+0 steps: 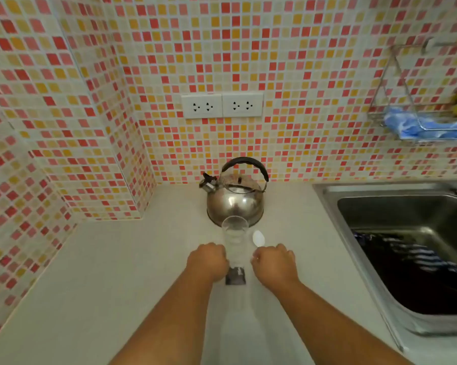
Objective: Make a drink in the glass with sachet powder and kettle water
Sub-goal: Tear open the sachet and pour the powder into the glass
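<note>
A tall clear glass [235, 241] stands on the white counter, just in front of a steel kettle [235, 204] with a black handle. My left hand [207, 262] is curled against the lower left side of the glass. My right hand [274, 264] is closed to the right of the glass, and the bowl of a white plastic spoon [258, 238] sticks up out of it. A dark sachet [235, 276] lies flat on the counter between my hands, at the foot of the glass. I cannot tell what is in the glass.
A steel sink [380, 206] holding dark striped cloth fills the right side. A wire rack [417, 122] with blue cloth and a sponge hangs on the tiled wall. Two wall sockets [222, 105] sit above the kettle. A tiled corner juts out at the left.
</note>
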